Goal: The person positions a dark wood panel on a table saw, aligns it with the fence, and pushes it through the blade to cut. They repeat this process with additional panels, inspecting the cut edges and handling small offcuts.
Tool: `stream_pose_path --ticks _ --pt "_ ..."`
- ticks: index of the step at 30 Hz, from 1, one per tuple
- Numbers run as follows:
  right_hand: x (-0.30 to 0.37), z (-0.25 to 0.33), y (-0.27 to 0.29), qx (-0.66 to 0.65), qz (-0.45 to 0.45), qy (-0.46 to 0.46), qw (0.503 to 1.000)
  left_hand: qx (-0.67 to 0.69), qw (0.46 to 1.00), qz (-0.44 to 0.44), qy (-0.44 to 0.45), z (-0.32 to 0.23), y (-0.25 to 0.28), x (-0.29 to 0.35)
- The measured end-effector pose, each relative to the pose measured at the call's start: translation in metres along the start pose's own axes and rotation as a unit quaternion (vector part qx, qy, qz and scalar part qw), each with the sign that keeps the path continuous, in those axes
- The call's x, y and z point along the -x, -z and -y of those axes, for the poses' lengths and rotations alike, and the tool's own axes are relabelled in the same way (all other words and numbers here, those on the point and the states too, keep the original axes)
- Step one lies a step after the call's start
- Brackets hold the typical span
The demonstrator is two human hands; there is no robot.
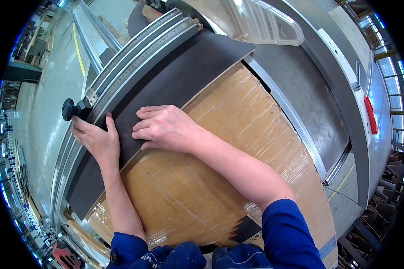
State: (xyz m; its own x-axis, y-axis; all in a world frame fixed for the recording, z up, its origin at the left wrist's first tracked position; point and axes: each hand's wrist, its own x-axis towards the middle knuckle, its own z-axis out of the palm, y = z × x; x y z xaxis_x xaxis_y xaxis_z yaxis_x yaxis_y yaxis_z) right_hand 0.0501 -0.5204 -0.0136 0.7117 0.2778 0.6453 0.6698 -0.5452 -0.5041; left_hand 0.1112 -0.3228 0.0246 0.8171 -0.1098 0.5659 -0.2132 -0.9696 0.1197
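A long dark grey panel [166, 80] lies along a metal fence rail [134, 62] with a measuring scale. My left hand [98, 139] reaches across the rail, its fingers over the outer side just below a black stop knob [68, 110]. Its thumb rests on the panel side, so the hand straddles the rail. My right hand [164, 127] lies on the panel near its front edge, fingers loosely spread and slightly bent, holding nothing. Under my forearms is a brown sheet [188, 193] wrapped in shiny clear film, bordering the panel.
A clear plastic guard [274, 27] hangs over the panel's far end. To the right are a grey metal machine table [296, 85], a curved-looking metal rail [296, 130] and a red part [371, 115]. Stacked boards [386, 197] stand at far right; a red tool [66, 256] is at lower left.
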Motion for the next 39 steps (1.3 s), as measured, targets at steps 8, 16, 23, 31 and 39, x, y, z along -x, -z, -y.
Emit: stream_pose_path --ticks 8,16,23,31,39 --pt "-0.0014 0.0024 0.0053 -0.015 0.028 -0.010 0.999 0.001 1.000 -0.002 -0.005 0.0013 0.0000 0.0001" --pt "-0.0003 0.0027 0.0045 -0.007 0.021 -0.011 1.000 0.009 1.000 -0.005 -0.007 0.0018 -0.0001 0.0004" --pt "-0.0016 0.0017 0.0073 -0.017 0.024 -0.003 1.000 0.009 1.000 -0.010 -0.014 0.0024 0.0000 0.0007" --pt "-0.0002 0.0000 0.0060 -0.022 -0.002 0.008 1.000 0.014 1.000 -0.006 -0.007 0.0006 0.0029 0.0000" --pt "0.0002 0.0001 0.0047 -0.035 -0.005 0.005 0.999 0.000 1.000 -0.008 -0.013 0.0022 0.0031 -0.0001"
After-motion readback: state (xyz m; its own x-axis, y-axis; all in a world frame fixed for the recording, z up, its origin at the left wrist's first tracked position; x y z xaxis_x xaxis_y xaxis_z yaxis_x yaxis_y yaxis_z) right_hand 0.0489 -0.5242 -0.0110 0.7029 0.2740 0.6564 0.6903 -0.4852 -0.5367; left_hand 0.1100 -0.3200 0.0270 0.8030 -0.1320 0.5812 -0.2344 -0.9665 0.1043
